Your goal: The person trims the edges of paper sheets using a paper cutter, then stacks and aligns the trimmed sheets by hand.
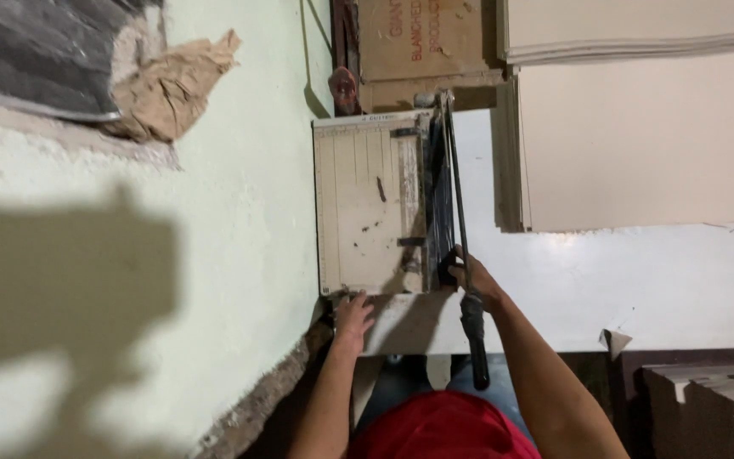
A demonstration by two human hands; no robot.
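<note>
Lever arm of a guillotine paper cutter gripped at the blade end.
The right hand is closed on the lever at five o'clock of the board; the left hand, fingers spread, is pressed at seven o'clock. Fingers are best kept off the blade line.

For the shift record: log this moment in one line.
left hand: on near edge of paper cutter | right hand: gripping cutter lever | cardboard sheets: stacked beside
</note>
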